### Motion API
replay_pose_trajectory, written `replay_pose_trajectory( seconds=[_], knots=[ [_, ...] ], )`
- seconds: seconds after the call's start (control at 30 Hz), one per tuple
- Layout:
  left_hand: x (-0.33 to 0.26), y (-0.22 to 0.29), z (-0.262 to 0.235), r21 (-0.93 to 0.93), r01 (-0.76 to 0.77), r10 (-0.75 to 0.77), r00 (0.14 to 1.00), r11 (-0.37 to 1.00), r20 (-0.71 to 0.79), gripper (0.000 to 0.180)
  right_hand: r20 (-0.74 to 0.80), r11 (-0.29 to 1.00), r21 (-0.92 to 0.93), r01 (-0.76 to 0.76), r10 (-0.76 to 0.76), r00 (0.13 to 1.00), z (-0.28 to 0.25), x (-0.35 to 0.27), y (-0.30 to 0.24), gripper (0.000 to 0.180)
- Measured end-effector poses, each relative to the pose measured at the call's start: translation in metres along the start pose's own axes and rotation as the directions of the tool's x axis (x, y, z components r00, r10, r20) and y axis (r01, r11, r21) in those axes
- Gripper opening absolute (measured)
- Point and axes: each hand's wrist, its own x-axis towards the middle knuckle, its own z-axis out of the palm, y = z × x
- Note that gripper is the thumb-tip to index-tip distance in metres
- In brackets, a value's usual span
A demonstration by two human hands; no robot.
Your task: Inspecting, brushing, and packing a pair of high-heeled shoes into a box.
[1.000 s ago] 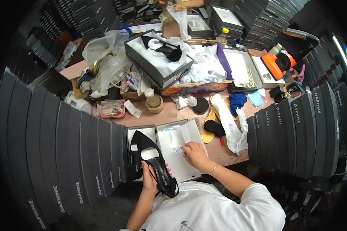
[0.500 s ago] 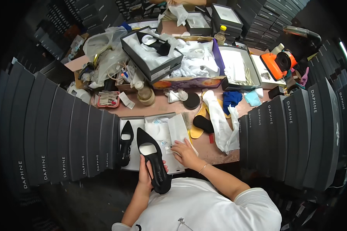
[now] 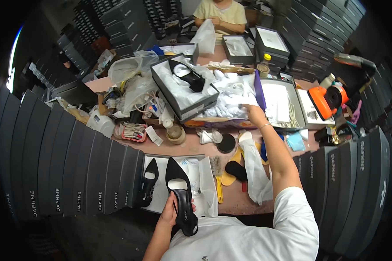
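My left hand (image 3: 169, 212) is wrapped around a black pointed slingback shoe (image 3: 184, 204), toe pointing away from me and pale insole facing up. It hangs over the near edge of an open shoebox (image 3: 211, 191) lined with white paper. The matching black shoe (image 3: 149, 182) lies along the left side of that box. My right hand (image 3: 255, 115) is stretched far forward, at the crumpled white paper (image 3: 235, 93) filling a purple-sided carton. Its fingertips are partly lost against the paper, so whether they grip any is unclear.
Grey shoeboxes (image 3: 82, 174) are stacked on both sides. A brush with a yellow handle (image 3: 219, 191), a black round lid (image 3: 226, 143) and white paper strips (image 3: 255, 174) lie on the table. Behind the carton sits a person in yellow (image 3: 222, 19) by a plastic bag (image 3: 204, 38).
My right hand has left the open shoebox's paper flap and reached forward to the paper-filled carton. My left hand keeps hold of the shoe. The view has tilted up, bringing the person opposite into sight.
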Motion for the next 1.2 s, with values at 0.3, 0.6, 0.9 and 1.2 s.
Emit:
replay_pose_trajectory(
  seconds=[0.3,0.6,0.9,1.2],
  knots=[
    [0.026,0.015,0.032,-0.187,0.005,-0.002,1.000,0.982,0.014,0.083,-0.231,0.991,0.038,-0.127,0.133,0.964,-0.043,-0.005,0.001,0.023],
    [0.035,0.013,0.030,-0.265,0.142,-0.138,0.990,0.954,0.031,0.090,0.213,0.118,0.960,-0.254,0.282,0.935,-0.072,-0.123,-0.080,0.023],
    [0.015,-0.021,0.044,-0.203,0.053,-0.073,0.993,0.978,-0.094,0.053,0.228,0.696,0.704,0.141,-0.408,0.884,-0.048,-0.259,-0.238,0.043],
    [0.012,-0.046,0.053,0.014,0.200,-0.200,0.980,0.980,-0.011,0.059,-0.120,0.826,0.299,0.478,-0.464,0.878,-0.075,-0.238,-0.231,0.031]
  ],
)
